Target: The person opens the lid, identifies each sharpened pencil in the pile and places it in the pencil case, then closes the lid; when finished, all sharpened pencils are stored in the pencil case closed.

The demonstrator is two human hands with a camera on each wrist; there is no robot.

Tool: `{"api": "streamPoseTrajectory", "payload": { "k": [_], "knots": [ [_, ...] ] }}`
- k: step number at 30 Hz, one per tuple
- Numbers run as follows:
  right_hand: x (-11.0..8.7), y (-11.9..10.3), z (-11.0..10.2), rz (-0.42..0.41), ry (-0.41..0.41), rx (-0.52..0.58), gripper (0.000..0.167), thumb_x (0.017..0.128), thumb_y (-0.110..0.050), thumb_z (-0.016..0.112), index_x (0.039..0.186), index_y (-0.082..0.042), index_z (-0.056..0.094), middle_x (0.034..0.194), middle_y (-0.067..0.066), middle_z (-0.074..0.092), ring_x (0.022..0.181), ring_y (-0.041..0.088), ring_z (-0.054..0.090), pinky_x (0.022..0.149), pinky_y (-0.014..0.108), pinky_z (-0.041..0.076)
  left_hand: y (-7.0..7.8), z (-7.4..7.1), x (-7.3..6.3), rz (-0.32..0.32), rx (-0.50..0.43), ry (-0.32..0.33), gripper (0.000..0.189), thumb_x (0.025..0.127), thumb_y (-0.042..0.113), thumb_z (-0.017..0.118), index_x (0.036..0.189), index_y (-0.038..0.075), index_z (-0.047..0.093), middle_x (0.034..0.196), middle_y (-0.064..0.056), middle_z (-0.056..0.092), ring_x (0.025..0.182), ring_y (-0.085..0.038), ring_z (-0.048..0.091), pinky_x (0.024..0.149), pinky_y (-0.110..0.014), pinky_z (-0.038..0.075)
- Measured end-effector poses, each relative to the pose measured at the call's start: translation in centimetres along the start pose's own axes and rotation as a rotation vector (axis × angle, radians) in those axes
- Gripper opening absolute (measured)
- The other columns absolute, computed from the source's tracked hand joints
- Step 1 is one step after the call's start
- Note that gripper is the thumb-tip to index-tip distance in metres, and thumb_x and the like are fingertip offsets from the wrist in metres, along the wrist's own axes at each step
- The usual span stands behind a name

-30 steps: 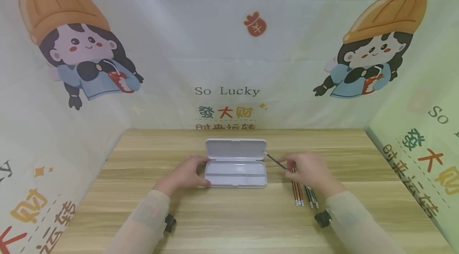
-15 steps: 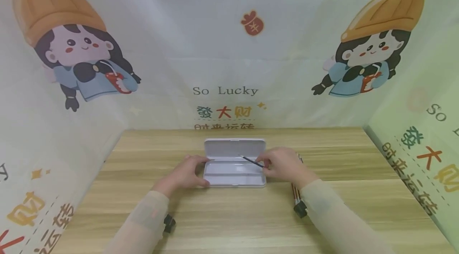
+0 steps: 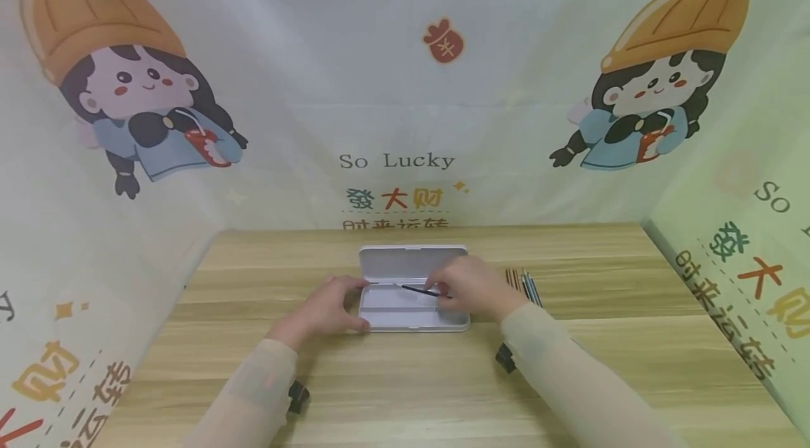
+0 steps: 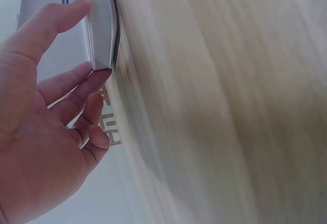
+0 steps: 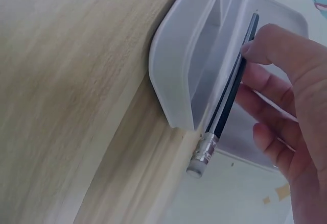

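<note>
A white pencil case (image 3: pixel 395 320) lies with its lid up on the table. At its left end, my left hand (image 3: pixel 324 307) grips the case, thumb at the front corner and fingers at the back. In the left wrist view, the thumb and fingertips of the left hand (image 4: pixel 56 96) span the case's end. Over the tray, my right hand (image 3: pixel 474 288) pinches a dark pencil (image 3: pixel 418 290) between thumb and fingers. The right wrist view shows the pencil (image 5: pixel 232 86) with a silver ferrule and pale eraser pointing away from the case. The hand covers the case's right part.
Several pencils (image 3: pixel 524 286) lie on the wooden table (image 3: pixel 392 392) to the right of the case, partly hidden by the right forearm. A printed cloth (image 3: pixel 392 103) hangs behind the table and along both sides. Dark camera mounts sit at the wrists.
My right hand has carried the dark pencil leftward from beside the other pencils to over the case, and the pencil now lies flatter. The left hand and the case stay put.
</note>
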State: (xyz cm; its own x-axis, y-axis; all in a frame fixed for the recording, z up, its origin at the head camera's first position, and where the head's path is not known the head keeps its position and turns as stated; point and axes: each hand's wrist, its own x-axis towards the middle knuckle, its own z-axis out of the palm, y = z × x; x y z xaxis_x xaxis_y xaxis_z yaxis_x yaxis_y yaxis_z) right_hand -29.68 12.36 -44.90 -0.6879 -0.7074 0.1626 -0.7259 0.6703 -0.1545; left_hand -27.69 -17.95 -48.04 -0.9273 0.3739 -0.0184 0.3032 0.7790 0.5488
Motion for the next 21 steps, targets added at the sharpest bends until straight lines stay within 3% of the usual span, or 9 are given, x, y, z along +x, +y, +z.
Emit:
{"api": "streamPoseTrajectory", "payload": {
  "k": [10, 21],
  "knots": [
    [1.5, -0.1, 1.0, -0.07, -0.039, 0.001, 0.025, 0.086, -0.015, 0.079, 0.109, -0.024, 0.08, 0.083, -0.012, 0.072, 0.071, 0.001, 0.058, 0.068, 0.021, 0.053, -0.2, 0.0, 0.0, 0.004, -0.001, 0.001, 0.083, 0.069, 0.024, 0.093, 0.141, 0.001, 0.059, 0.141, -0.017, 0.064, 0.131, -0.036, 0.054, 0.117, -0.053, 0.043],
    [2.5, -0.4, 1.6, -0.095, -0.07, 0.011, 0.023, 0.087, -0.014, 0.078, 0.108, -0.021, 0.08, 0.081, -0.01, 0.07, 0.073, 0.004, 0.058, 0.069, 0.024, 0.053, -0.1, 0.0, 0.1, -0.004, -0.013, -0.011, 0.083, 0.07, 0.022, 0.093, 0.143, 0.002, 0.058, 0.142, -0.017, 0.063, 0.13, -0.035, 0.053, 0.117, -0.053, 0.043]
  ]
}}
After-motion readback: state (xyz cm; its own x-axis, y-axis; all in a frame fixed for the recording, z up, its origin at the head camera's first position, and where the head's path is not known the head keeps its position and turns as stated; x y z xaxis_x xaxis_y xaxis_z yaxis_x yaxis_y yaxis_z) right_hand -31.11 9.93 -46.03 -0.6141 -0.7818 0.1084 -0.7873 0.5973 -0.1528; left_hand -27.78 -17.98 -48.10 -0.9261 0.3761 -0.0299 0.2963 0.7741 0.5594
